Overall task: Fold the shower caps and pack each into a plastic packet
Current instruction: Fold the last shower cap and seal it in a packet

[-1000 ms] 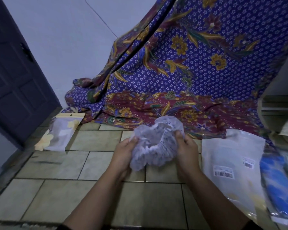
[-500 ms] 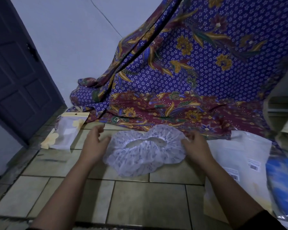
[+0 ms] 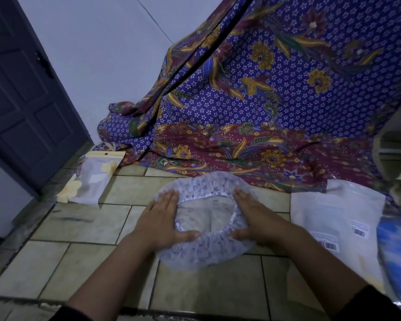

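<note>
Two palms flat, left hand (image 3: 162,218), right hand (image 3: 252,216), pressing shower cap (image 3: 206,253), now spread wider

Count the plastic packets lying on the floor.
2. A flowered packet lies at the left, near the door; a white packet with barcode labels lies right of the cap. More may be stacked under the white one.

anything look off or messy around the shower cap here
Nothing stands out. The shower cap lies spread open on the tiled floor, with the left hand and right hand pressing flat on its rim. A flowered packet lies flat to the left, white bags to the right.
</note>
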